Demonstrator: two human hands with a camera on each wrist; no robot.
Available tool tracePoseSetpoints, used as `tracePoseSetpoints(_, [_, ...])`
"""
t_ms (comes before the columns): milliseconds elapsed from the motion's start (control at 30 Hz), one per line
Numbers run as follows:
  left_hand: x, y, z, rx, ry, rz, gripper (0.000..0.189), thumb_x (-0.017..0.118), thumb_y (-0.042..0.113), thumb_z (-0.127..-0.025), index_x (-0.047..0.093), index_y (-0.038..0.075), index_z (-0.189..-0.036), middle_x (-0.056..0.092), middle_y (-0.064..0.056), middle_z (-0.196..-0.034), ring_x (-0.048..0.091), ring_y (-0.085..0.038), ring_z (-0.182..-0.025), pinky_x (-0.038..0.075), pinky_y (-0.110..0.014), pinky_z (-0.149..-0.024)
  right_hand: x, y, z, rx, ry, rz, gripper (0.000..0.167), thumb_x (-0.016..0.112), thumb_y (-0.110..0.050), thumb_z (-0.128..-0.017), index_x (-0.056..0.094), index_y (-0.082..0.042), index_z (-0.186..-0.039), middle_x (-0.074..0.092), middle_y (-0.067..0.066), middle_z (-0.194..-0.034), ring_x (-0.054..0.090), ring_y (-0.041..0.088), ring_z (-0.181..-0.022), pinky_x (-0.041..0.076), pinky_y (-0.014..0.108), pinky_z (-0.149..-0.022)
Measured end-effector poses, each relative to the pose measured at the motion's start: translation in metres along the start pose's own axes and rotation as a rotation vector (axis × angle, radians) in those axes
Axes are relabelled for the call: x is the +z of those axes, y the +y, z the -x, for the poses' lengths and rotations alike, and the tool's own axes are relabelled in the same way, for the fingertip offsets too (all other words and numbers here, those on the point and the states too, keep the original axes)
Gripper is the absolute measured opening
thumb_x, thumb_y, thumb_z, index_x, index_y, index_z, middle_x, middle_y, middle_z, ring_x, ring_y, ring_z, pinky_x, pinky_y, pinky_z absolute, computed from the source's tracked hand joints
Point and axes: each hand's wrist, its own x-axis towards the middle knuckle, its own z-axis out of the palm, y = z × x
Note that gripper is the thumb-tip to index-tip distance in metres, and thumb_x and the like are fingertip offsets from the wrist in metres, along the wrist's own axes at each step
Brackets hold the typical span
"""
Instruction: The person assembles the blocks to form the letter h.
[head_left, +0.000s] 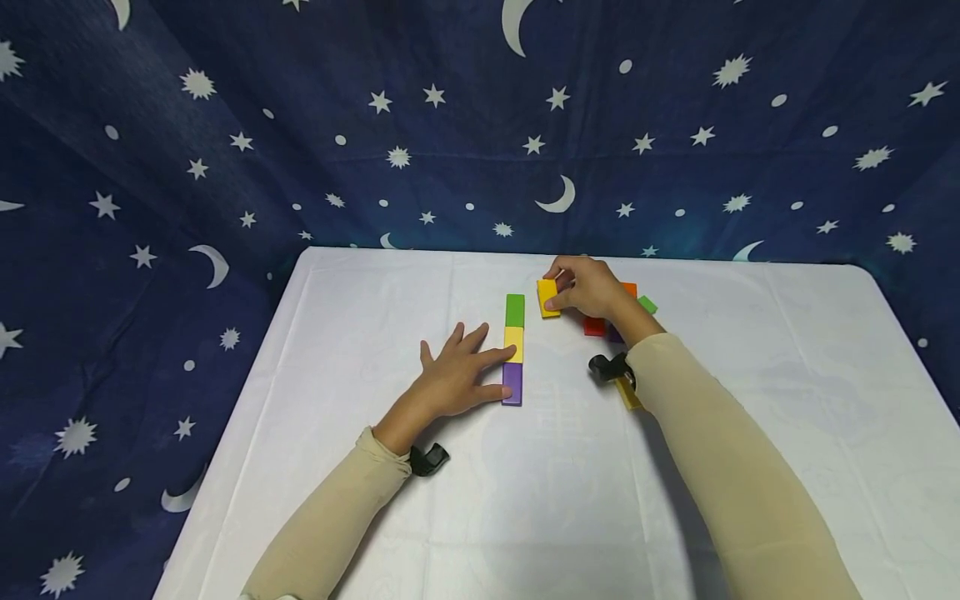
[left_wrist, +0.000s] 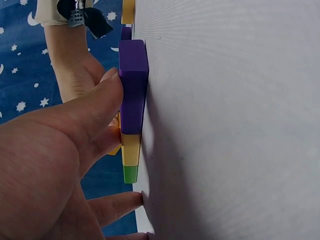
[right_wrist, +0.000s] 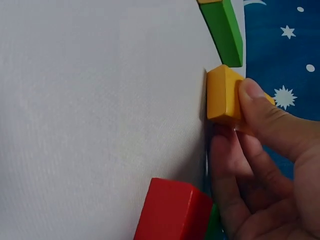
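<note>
A green block (head_left: 515, 310), a yellow block (head_left: 513, 340) and a purple block (head_left: 512, 377) lie end to end in a straight row on the white table. My left hand (head_left: 452, 381) is beside the row with spread fingers; its thumb touches the purple block and its index finger lies at the yellow one. To the right of the green end, my right hand (head_left: 591, 287) pinches a second yellow block (right_wrist: 224, 94) between thumb and fingers. In the right wrist view, this block is close to the row's green block (right_wrist: 225, 32).
Under and beside my right forearm lie a red block (head_left: 594, 327), an orange block (head_left: 628, 289), a small green block (head_left: 648, 305), a partly hidden purple block (head_left: 614, 334) and another yellow block (head_left: 628, 394). A dark curtain (head_left: 450, 125) with stars and moons hangs behind the table (head_left: 525, 508).
</note>
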Motion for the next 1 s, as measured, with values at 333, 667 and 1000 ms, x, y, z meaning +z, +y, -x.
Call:
tracePoseSetpoints(333, [0.001,-0.001,-0.001,-0.008,0.0,-0.002,0.067,0.068,0.062,-0.09,0.047,0.045,-0.151,0.022,-0.007,-0.171,0.008,-0.043,-0.159,0.003,-0.086,-0.109,0.007,-0.002,0.006,-0.01,0.025,-0.057,0.037,0.081,-0.016,-0.089,0.066,-0.018,-0.123,0.065,0.012,-0.115,0.06,0.028,-0.103,0.057,0.033,-0.081])
tracePoseSetpoints(667, [0.0,-0.001,0.001,0.009,0.017,0.006,0.066,0.07,0.06,-0.089,0.05,0.043,-0.15,0.024,-0.008,-0.17,0.01,-0.045,-0.158,0.004,-0.086,-0.108,0.023,-0.004,0.004,0.113,0.066,-0.37,0.04,0.069,-0.009,-0.098,0.054,-0.011,-0.135,0.048,0.013,-0.11,0.07,0.022,-0.084,0.062,0.029,-0.07])
tracePoseSetpoints(1000, [0.001,-0.001,0.001,0.016,0.017,0.005,0.065,0.069,0.06,-0.09,0.05,0.043,-0.15,0.023,-0.009,-0.171,0.01,-0.045,-0.158,0.004,-0.087,-0.108,0.031,-0.01,-0.002,0.2,0.12,-0.622,0.045,0.063,-0.01,-0.101,0.052,-0.018,-0.144,0.046,0.008,-0.111,0.06,0.021,-0.093,0.061,0.026,-0.074])
